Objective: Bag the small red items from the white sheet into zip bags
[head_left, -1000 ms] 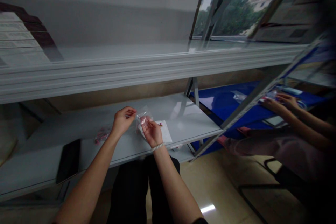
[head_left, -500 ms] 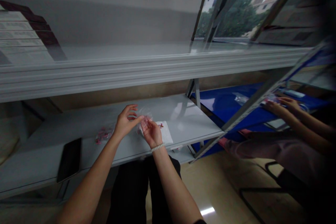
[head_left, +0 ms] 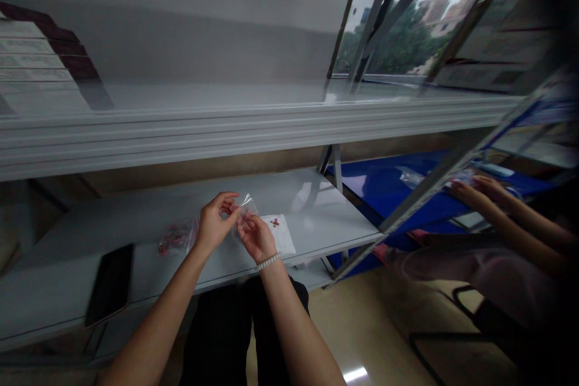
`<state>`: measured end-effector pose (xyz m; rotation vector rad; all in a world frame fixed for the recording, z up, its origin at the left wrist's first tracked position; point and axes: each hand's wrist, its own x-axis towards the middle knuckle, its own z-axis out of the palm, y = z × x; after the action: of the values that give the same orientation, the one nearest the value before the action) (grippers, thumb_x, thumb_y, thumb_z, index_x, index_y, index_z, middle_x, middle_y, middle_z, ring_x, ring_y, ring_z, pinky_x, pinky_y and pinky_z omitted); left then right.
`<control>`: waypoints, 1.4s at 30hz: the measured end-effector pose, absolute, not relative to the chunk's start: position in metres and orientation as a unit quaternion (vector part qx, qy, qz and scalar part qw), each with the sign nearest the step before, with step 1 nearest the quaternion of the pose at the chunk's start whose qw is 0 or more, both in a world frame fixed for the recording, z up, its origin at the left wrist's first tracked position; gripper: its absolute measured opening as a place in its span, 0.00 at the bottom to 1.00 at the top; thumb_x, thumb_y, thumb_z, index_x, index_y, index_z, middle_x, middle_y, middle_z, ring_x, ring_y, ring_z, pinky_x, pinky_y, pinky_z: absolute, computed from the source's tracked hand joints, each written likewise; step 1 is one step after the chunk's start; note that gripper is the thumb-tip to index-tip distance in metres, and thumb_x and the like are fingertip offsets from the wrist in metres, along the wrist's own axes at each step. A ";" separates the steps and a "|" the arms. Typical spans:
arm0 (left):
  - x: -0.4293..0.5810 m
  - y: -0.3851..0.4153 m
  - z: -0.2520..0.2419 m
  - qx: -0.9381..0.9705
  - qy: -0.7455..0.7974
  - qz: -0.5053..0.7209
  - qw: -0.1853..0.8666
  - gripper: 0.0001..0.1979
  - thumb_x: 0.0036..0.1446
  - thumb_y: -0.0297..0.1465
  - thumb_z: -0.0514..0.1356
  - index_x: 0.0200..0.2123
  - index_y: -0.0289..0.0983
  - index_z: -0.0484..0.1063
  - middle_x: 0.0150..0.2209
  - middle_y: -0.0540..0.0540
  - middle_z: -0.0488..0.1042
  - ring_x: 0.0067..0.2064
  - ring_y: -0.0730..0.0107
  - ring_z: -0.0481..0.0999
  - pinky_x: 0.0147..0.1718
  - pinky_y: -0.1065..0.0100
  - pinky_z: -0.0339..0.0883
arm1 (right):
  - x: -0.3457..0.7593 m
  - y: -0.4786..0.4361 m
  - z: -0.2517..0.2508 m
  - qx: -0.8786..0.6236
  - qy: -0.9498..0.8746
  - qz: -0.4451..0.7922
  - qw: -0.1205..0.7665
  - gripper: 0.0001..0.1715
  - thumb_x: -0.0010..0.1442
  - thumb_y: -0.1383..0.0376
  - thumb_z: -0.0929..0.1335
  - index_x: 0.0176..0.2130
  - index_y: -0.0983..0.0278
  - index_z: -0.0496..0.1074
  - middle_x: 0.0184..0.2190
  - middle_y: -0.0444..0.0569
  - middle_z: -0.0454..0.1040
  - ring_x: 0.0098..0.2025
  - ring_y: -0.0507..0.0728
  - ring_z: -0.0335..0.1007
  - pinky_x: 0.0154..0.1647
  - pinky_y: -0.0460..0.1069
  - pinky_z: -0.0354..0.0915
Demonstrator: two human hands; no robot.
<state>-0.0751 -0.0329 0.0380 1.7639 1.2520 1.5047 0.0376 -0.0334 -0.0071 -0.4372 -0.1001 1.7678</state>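
The left hand (head_left: 212,223) is closed to a pinch, thumb and forefinger meeting on the upper edge of a small clear plastic bag (head_left: 245,210). The right hand (head_left: 256,238), palm up and fingers curled, grips the same bag lower down, so the bag sits between the two hands, just above the shelf, with one corner sticking up. Half a second ago the left fingers were spread and reaching toward the bag; now both hands hold it. Whether its mouth is open is too small to tell.

A pearl bracelet (head_left: 268,262) circles the right wrist. Just beyond the right hand lies a white paper card (head_left: 283,236) with a small red piece (head_left: 274,222) on it. Beside the left wrist lies a plastic bag of red pieces (head_left: 177,238). A black phone (head_left: 108,283) rests near the front of the white metal shelf (head_left: 136,217), above the person's black trousers (head_left: 244,332). Off to the right, a co-worker's hands (head_left: 474,193) work over a blue shelf (head_left: 384,172), well apart from the person's own.
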 end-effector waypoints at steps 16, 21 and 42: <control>-0.084 -0.034 0.033 0.405 0.425 0.727 0.355 0.18 0.47 0.29 0.65 0.44 0.40 0.71 0.31 0.52 0.72 0.32 0.77 0.73 0.36 0.73 0.67 | 0.097 -0.007 -0.024 -0.266 -0.173 0.764 0.562 0.12 0.51 0.80 0.64 0.34 0.68 0.70 0.32 0.53 0.78 0.36 0.55 0.78 0.38 0.48 0.76; -0.098 -0.049 0.014 0.205 0.358 0.734 0.539 0.17 0.45 0.22 0.65 0.40 0.38 0.74 0.26 0.52 0.72 0.31 0.79 0.73 0.35 0.77 0.69 | 0.162 0.018 -0.030 -0.386 -0.310 0.631 0.598 0.12 0.50 0.79 0.66 0.33 0.65 0.68 0.27 0.48 0.77 0.29 0.54 0.77 0.32 0.50 0.75; -0.108 -0.141 -0.008 -0.021 0.395 0.652 0.647 0.17 0.57 0.13 0.49 0.38 0.34 0.73 0.28 0.46 0.73 0.28 0.77 0.76 0.28 0.78 0.74 | 0.161 0.048 -0.032 -0.459 -0.711 0.381 0.372 0.17 0.43 0.80 0.69 0.30 0.61 0.78 0.24 0.42 0.74 0.26 0.51 0.64 0.41 0.47 0.61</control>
<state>-0.1079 -0.1411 -0.0083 -0.0488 0.8994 1.4819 0.1610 0.0478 -0.0318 -1.1770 -1.8236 0.9768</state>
